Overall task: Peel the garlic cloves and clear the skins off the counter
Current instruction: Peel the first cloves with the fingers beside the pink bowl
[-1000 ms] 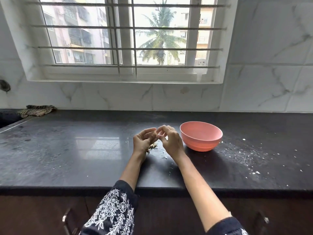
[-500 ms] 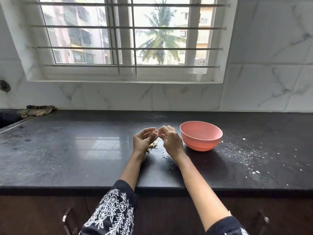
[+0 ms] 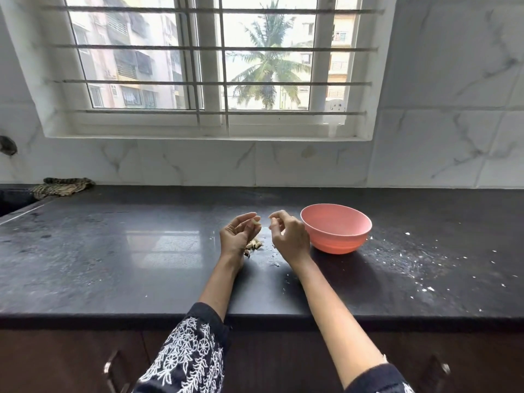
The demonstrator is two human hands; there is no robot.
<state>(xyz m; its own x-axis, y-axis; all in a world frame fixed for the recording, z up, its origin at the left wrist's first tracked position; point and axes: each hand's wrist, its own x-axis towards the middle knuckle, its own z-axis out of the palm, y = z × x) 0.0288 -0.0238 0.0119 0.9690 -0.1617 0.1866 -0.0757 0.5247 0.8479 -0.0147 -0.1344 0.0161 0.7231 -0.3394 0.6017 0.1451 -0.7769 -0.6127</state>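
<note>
Black counter [image 3: 113,265] bears pink bowl [image 3: 336,232], garlic skins [image 3: 253,245], cloth [image 3: 62,187].

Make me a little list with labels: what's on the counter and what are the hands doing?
surface: black counter
bowl: pink bowl, right of both hands
left hand: pinches a small garlic clove
right hand: fingers curled, contents too small to tell
garlic pile: on counter between hands
skins: white bits scattered right of bowl
cloth: far left corner

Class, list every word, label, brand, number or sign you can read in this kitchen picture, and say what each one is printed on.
None can be read.
The pink bowl is plain.
The black counter bears only white specks.
The sleeve has white floral embroidery, no letters.
The buildings outside the window show no legible signs.
</note>
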